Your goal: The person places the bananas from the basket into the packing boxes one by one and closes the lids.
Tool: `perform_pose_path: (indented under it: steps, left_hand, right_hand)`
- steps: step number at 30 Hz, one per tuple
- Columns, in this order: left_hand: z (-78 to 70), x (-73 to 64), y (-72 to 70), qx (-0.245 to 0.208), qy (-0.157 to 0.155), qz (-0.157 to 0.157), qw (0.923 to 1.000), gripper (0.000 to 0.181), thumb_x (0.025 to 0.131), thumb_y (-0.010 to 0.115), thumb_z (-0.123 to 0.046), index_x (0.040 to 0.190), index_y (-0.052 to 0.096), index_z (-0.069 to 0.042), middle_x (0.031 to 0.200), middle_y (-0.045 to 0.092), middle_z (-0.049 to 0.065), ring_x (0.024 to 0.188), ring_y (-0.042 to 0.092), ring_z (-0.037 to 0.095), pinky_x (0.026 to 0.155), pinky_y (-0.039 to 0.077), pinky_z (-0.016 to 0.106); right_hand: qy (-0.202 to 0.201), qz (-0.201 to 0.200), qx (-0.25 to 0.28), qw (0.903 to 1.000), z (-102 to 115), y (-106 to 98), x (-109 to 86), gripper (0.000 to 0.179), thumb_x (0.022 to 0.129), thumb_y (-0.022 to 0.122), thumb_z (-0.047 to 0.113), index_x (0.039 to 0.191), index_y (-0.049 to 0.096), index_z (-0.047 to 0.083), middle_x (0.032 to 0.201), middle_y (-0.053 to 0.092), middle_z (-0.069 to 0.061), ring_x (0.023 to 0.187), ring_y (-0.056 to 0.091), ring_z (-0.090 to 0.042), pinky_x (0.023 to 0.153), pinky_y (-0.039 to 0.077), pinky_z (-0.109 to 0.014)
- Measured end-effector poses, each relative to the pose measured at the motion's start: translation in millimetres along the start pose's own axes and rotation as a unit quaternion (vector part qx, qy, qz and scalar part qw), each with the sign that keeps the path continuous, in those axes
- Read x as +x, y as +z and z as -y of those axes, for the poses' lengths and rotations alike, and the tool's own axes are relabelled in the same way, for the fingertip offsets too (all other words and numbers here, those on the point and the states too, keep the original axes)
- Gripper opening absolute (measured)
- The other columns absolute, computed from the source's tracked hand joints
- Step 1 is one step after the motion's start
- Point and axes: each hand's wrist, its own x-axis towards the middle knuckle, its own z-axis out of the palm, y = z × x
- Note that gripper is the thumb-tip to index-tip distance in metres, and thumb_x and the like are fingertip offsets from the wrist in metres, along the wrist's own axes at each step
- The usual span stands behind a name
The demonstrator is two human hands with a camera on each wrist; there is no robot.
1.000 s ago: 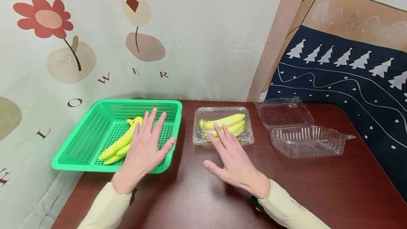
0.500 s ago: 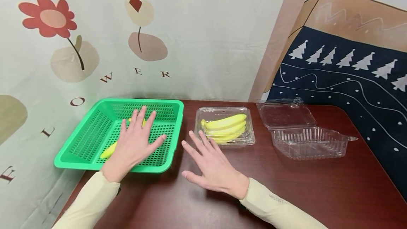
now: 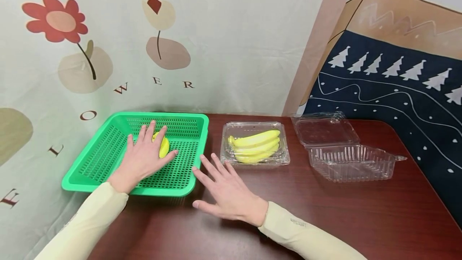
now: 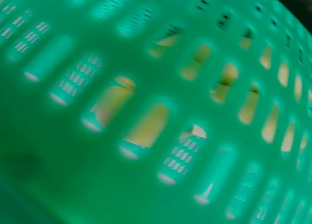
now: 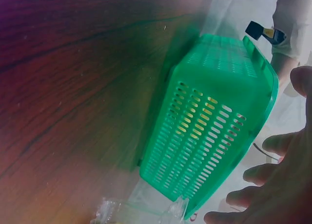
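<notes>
My left hand [image 3: 142,159] reaches into a green plastic basket [image 3: 162,191], fingers straight and spread over a bunch of yellow bananas [image 3: 164,147]. The hand hides most of the bunch, whose visible part shows between thumb and index finger. Through the basket's slots, the left wrist view catches the yellow of the bananas [image 4: 150,125]. My right hand [image 3: 232,196], fingers spread and holding nothing, hovers over the table just off the basket's right front corner. In the right wrist view its fingers [image 5: 258,174] hang beside the basket's slotted wall [image 5: 226,90].
A closed clear clamshell box [image 3: 224,155] with bananas [image 3: 255,146] inside stands right of the basket. Further right, a second clear clamshell [image 3: 351,167] has its lid [image 3: 325,129] raised. Printed cloth [image 3: 238,43] hangs behind the dark red table [image 3: 325,216].
Both hands have moved left: the left one across the bananas in the basket, the right one from in front of the closed clamshell to near the basket's corner. The view has shifted slightly.
</notes>
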Motion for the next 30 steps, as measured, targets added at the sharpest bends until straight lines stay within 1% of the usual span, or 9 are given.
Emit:
perform_pose_path:
  steps: [7, 11, 14, 17, 22, 24, 26, 28, 30]
  left_hand:
    - [13.0, 4.5, 1.1, -0.002, -0.017, 0.043, 0.9989, 0.099, 0.096, 0.049, -0.072, 0.164, 0.026, -0.004, 0.165, 0.015, 0.036, 0.147, 0.017, 0.061, 0.108, 0.012, 0.083]
    - [19.0, 5.5, 2.2, -0.013, -0.027, 0.073, 0.9969, 0.101, 0.096, 0.050, -0.071, 0.164, 0.022, -0.002, 0.163, 0.013, 0.039, 0.144, 0.019, 0.064, 0.107, 0.015, 0.084]
    - [23.6, 5.0, 3.9, -0.017, -0.033, 0.092, 0.9950, 0.101, 0.096, 0.053, -0.068, 0.164, 0.020, -0.001, 0.161, 0.015, 0.041, 0.142, 0.022, 0.065, 0.105, 0.019, 0.084]
    - [26.3, 4.3, 5.8, -0.017, -0.031, 0.102, 0.9942, 0.101, 0.096, 0.056, -0.066, 0.163, 0.020, 0.000, 0.159, 0.018, 0.043, 0.139, 0.026, 0.066, 0.103, 0.024, 0.083]
    - [28.4, 5.3, 11.7, -0.020, -0.024, 0.101, 0.9944, 0.100, 0.094, 0.063, -0.060, 0.163, 0.022, -0.001, 0.157, 0.022, 0.044, 0.134, 0.037, 0.065, 0.101, 0.033, 0.080]
    - [29.6, 5.9, 14.8, -0.022, -0.019, 0.098, 0.9948, 0.099, 0.093, 0.067, -0.054, 0.163, 0.022, -0.001, 0.154, 0.025, 0.045, 0.127, 0.045, 0.066, 0.095, 0.041, 0.077]
    - [30.4, 6.6, 17.5, -0.025, -0.013, 0.095, 0.9951, 0.098, 0.092, 0.071, -0.048, 0.162, 0.023, 0.000, 0.149, 0.031, 0.046, 0.115, 0.054, 0.064, 0.084, 0.049, 0.072]
    - [30.4, 6.9, 19.5, -0.029, -0.007, 0.093, 0.9952, 0.096, 0.090, 0.075, -0.040, 0.161, 0.023, 0.000, 0.142, 0.039, 0.046, 0.099, 0.062, 0.056, 0.072, 0.054, 0.065]
    - [30.6, 7.1, 20.9, -0.032, -0.003, 0.093, 0.9952, 0.095, 0.089, 0.077, -0.035, 0.160, 0.024, 0.001, 0.133, 0.046, 0.045, 0.085, 0.063, 0.047, 0.063, 0.054, 0.058]
  right_hand:
    - [-0.003, 0.006, -0.008, 0.9999, 3, 4, 3.1, 0.077, 0.102, 0.042, 0.067, 0.165, 0.030, 0.023, 0.173, 0.016, -0.009, 0.158, 0.014, -0.036, 0.118, 0.030, -0.061]
    - [-0.006, 0.007, -0.011, 0.9999, 4, 6, 3.9, 0.077, 0.102, 0.043, 0.067, 0.165, 0.030, 0.024, 0.172, 0.017, -0.010, 0.158, 0.012, -0.035, 0.119, 0.030, -0.061]
    - [-0.009, 0.007, -0.017, 0.9998, 5, 8, 4.1, 0.078, 0.102, 0.043, 0.068, 0.165, 0.030, 0.024, 0.172, 0.018, -0.010, 0.157, 0.015, -0.037, 0.118, 0.030, -0.061]
    - [-0.010, 0.003, -0.025, 0.9996, 5, 10, 4.1, 0.077, 0.101, 0.044, 0.067, 0.164, 0.031, 0.024, 0.172, 0.019, -0.010, 0.157, 0.018, -0.038, 0.117, 0.032, -0.061]
    - [-0.010, -0.001, -0.031, 0.9995, 5, 11, 3.7, 0.077, 0.101, 0.046, 0.067, 0.164, 0.032, 0.024, 0.172, 0.018, -0.010, 0.157, 0.017, -0.037, 0.117, 0.033, -0.061]
    - [-0.011, -0.003, -0.032, 0.9994, 5, 11, 3.6, 0.077, 0.101, 0.046, 0.067, 0.164, 0.032, 0.024, 0.172, 0.019, -0.010, 0.157, 0.017, -0.037, 0.116, 0.034, -0.061]
    - [-0.012, -0.005, -0.032, 0.9994, 5, 11, 3.4, 0.077, 0.101, 0.046, 0.067, 0.164, 0.032, 0.024, 0.172, 0.020, -0.010, 0.157, 0.017, -0.037, 0.116, 0.034, -0.061]
    - [-0.014, -0.007, -0.033, 0.9993, 5, 11, 3.3, 0.077, 0.101, 0.046, 0.067, 0.164, 0.033, 0.024, 0.171, 0.021, -0.011, 0.156, 0.019, -0.038, 0.115, 0.035, -0.061]
    - [-0.015, -0.010, -0.035, 0.9992, 5, 12, 3.2, 0.077, 0.101, 0.046, 0.067, 0.164, 0.033, 0.024, 0.171, 0.022, -0.011, 0.156, 0.020, -0.038, 0.115, 0.036, -0.061]
